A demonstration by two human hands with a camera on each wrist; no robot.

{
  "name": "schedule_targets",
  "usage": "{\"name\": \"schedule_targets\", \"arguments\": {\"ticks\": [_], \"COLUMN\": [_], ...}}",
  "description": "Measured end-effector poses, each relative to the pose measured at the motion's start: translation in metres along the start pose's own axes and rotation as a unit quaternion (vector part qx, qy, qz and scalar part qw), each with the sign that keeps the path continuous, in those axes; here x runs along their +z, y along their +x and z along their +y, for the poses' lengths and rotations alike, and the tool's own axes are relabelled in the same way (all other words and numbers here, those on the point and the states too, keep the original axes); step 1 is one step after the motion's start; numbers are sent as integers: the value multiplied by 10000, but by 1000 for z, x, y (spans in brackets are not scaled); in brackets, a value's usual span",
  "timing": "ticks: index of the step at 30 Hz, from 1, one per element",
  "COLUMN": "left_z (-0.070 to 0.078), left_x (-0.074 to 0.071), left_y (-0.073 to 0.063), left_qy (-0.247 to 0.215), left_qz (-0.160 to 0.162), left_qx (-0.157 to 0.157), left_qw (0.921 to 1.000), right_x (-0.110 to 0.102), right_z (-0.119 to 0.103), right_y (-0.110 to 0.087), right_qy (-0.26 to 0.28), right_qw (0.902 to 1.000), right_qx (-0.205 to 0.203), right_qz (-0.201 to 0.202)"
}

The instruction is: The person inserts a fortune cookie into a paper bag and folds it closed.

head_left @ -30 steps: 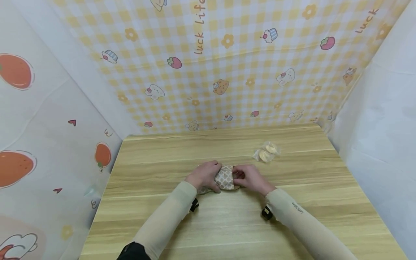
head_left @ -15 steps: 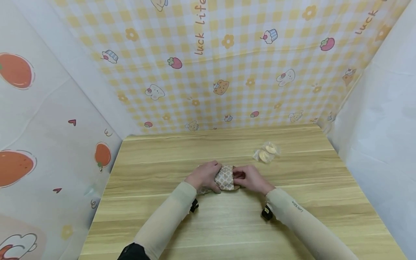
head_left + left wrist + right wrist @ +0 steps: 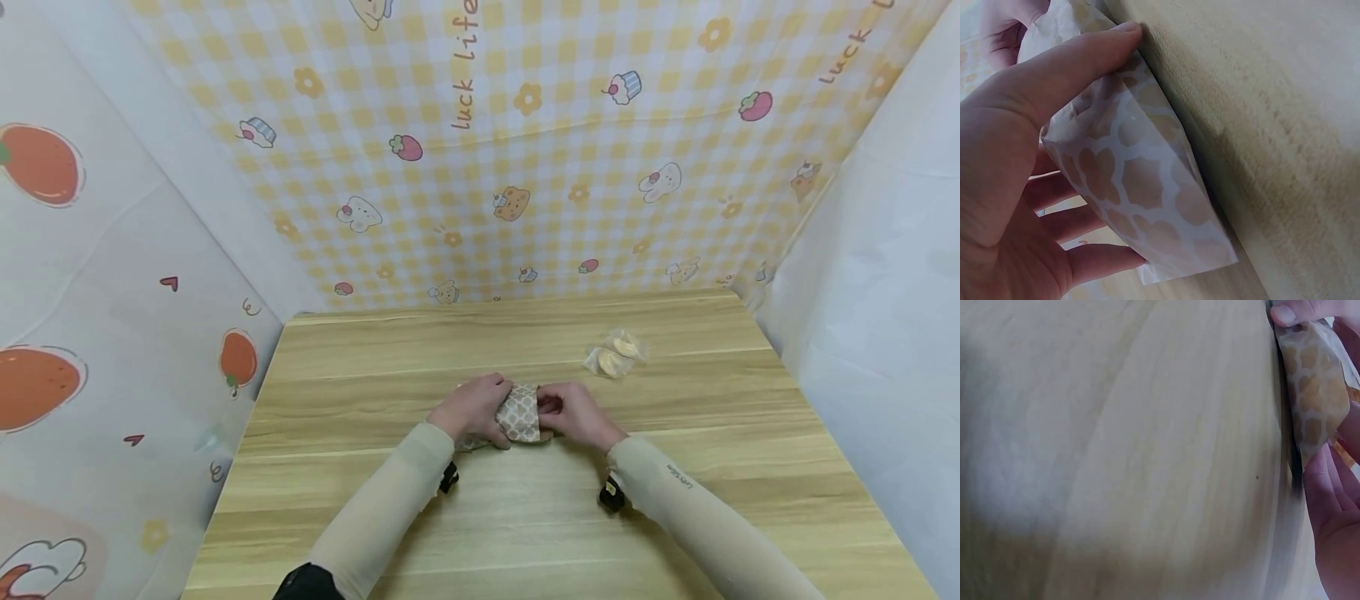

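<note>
A paper bag (image 3: 518, 412) with a tan and white lattice print lies on the wooden table, its mouth toward the right. My left hand (image 3: 476, 408) grips its middle, thumb laid across the near side and fingers behind. In the left wrist view the bag's flattened end (image 3: 1160, 206) sticks out beyond that palm. At the mouth, my right hand (image 3: 576, 413) has its fingers curled at the edge, with the fingertips partly hidden. The right wrist view shows the right thumb (image 3: 1316, 459) against the bag (image 3: 1313, 387). Something orange-brown shows between the fingers, too little to identify.
Two round pale pieces in clear wrappers (image 3: 617, 353) lie behind and to the right of the hands. A yellow checked cloth wall (image 3: 480, 167) closes off the table's back (image 3: 420, 342). White printed sheeting (image 3: 150, 275) hangs at the left, plain white sheeting (image 3: 862, 250) at the right.
The right wrist and sleeve have shifted slightly left. Both hands stay on the bag in nearly the same place, and the whole head view has drifted a little.
</note>
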State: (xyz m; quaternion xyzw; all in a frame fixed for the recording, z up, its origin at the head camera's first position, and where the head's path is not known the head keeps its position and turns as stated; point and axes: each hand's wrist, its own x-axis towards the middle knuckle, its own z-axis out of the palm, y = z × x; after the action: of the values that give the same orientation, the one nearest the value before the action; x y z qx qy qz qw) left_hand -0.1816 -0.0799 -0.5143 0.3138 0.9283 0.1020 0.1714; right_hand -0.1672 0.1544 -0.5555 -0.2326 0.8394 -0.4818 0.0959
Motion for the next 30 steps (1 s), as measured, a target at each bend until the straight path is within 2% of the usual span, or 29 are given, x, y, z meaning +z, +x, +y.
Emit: {"name": "schedule_targets", "arguments": {"ticks": [7, 16, 23, 30], "left_z": [0, 1, 1, 0], "left_x": [1, 2, 4, 5], "left_y": [0, 0, 0, 0], "left_qy": [-57, 0, -26, -137], "left_qz": [16, 65, 113, 96], "left_qx": [-15, -5, -6, -40], "left_qw": [10000, 10000, 9999, 9999], "right_x": [5, 8, 12, 12], "right_z": [-1, 5, 0, -1], "right_y": [1, 3, 5, 10], "right_qy": [76, -110, -39, -146], "right_qw": [10000, 9993, 9972, 9963], "right_qx": [-28, -354, -453, -443], "right_qz": [-42, -107, -589, -726]}}
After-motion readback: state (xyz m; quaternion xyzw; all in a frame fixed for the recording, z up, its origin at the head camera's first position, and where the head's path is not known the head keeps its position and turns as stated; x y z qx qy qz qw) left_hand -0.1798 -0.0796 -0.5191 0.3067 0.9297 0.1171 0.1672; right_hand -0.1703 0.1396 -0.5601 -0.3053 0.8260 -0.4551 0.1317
